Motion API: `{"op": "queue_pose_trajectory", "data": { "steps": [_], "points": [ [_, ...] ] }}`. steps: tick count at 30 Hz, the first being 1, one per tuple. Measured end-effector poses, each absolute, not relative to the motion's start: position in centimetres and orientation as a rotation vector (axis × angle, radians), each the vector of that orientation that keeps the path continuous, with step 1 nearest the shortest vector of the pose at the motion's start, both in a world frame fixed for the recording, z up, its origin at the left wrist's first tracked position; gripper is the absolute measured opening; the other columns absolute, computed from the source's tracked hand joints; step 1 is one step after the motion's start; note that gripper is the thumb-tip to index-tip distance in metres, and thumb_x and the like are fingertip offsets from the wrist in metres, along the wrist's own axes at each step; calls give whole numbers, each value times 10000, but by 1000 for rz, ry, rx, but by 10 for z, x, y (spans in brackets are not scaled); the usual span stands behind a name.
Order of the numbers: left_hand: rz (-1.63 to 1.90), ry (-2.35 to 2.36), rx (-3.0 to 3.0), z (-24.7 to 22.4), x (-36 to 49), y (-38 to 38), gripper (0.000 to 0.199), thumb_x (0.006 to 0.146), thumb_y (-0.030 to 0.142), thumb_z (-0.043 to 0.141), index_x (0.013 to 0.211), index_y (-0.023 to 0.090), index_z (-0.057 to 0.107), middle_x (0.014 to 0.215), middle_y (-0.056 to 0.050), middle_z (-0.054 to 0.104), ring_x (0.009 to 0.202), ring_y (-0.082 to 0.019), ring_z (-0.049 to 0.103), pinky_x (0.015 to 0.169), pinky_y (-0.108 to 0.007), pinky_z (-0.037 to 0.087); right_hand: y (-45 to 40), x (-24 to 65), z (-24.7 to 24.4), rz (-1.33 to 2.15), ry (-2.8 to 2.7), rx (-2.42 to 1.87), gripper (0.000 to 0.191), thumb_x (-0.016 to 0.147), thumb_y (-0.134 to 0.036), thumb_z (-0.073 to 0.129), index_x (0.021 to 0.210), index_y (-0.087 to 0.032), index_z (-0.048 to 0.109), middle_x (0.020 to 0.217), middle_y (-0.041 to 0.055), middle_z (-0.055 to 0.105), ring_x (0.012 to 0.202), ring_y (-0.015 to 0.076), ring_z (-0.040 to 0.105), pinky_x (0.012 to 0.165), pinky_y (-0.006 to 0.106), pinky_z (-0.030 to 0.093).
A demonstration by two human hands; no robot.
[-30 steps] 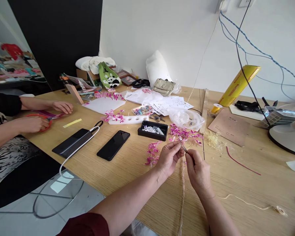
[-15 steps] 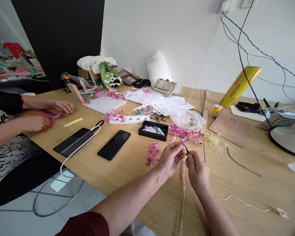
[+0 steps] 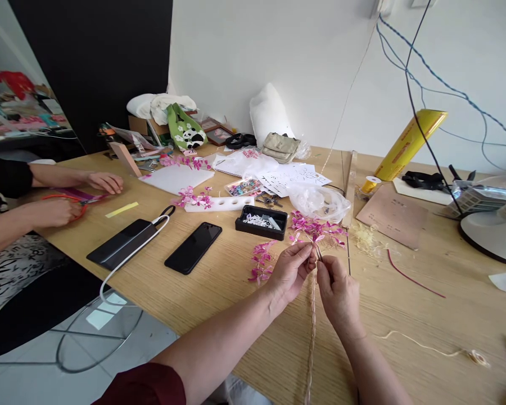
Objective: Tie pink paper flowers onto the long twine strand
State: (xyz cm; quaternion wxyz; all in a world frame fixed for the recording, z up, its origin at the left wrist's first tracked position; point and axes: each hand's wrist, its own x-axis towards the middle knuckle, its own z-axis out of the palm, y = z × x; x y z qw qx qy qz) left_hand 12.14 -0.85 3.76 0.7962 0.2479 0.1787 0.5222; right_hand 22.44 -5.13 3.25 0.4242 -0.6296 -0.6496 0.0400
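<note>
My left hand (image 3: 293, 270) pinches the stem end of a spray of pink flowers (image 3: 316, 229), just where a braided cord (image 3: 312, 332) hangs down toward the table's front edge. Close on its right, my right hand (image 3: 337, 289) grips dark, thin tweezers (image 3: 319, 254), whose tips point at the flower stem by my left fingertips. The exact contact of the tips is too small to make out. Another pink flower spray (image 3: 261, 261) lies left of my left hand. Behind it is a black tray (image 3: 261, 223) of small white pieces.
A phone (image 3: 193, 247) and a black power bank (image 3: 124, 243) with a white cable lie to the left. Beyond them a person's hand (image 3: 61, 212) holds orange scissors. Plastic bags, papers and pouches fill the back. A red strand (image 3: 413, 275) lies at right.
The whole view has shifted slightly. The tweezers now stand more upright, their two prongs showing, and my right hand has tilted a little beside my left fingers.
</note>
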Motion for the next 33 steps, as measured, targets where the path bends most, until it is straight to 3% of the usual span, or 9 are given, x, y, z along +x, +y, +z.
{"op": "queue_pose_trajectory", "data": {
  "steps": [5, 33],
  "points": [
    [1128, 376, 507, 35, 122, -8, 213, 668, 257, 713, 796, 106, 633, 660, 8, 528, 578, -42, 451, 586, -179, 375, -52, 226, 34, 139, -1620, -1509, 155, 864, -328, 420, 870, -204, 513, 671, -5, 600, 534, 121, 549, 505, 209, 398],
    [1098, 281, 515, 36, 121, -8, 152, 732, 218, 657, 832, 106, 635, 650, 3, 519, 577, -38, 467, 556, -144, 381, -51, 231, 37, 161, -1619, -1444, 117, 865, -294, 437, 827, -199, 494, 617, -32, 545, 505, 99, 498, 491, 196, 379]
  ]
}}
